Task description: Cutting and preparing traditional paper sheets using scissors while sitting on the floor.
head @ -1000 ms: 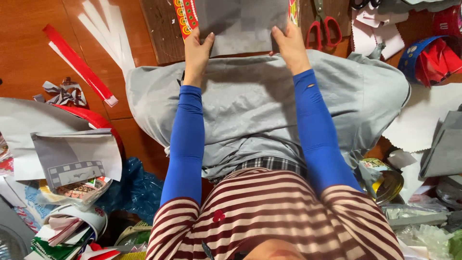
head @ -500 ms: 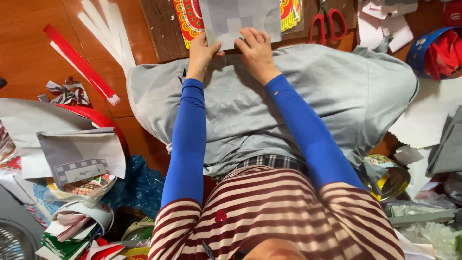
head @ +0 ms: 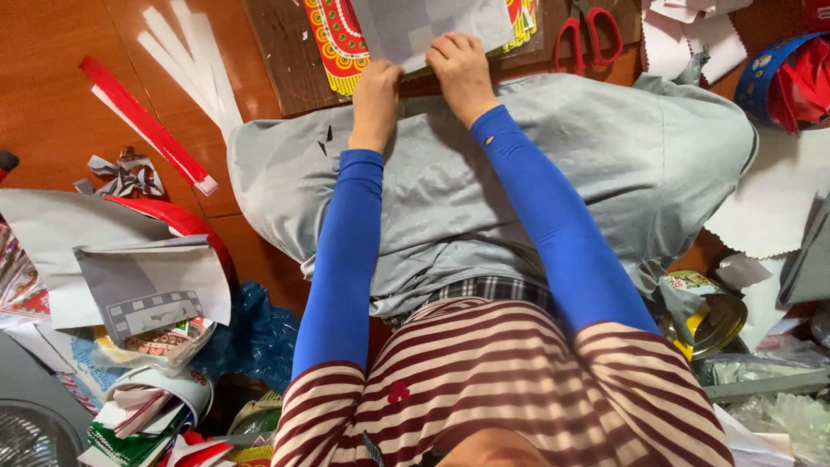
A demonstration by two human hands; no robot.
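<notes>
Both hands are up at the near edge of the grey sheet (head: 432, 26) — the left hand (head: 377, 95) closed on its lower edge, knuckles toward us, the right hand (head: 458, 69) just beside it, fingers curled down and pinching the same edge. The two hands are almost touching, thumbs hidden under the paper. The sheet lies flat beyond the fingers, covering the middle of a red-and-yellow patterned card (head: 333, 39), which pokes out to either side of the grip. All of it rests on a dark wooden board (head: 277, 52) just past the grey cloth (head: 450, 199) spread over the lap. To the right of the right hand, near but apart, lie red-handled scissors (head: 588, 39) — untouched. Off to the left of the left hand, well apart, white paper strips (head: 194, 65) and a red strip (head: 143, 121) lie on the floor.
</notes>
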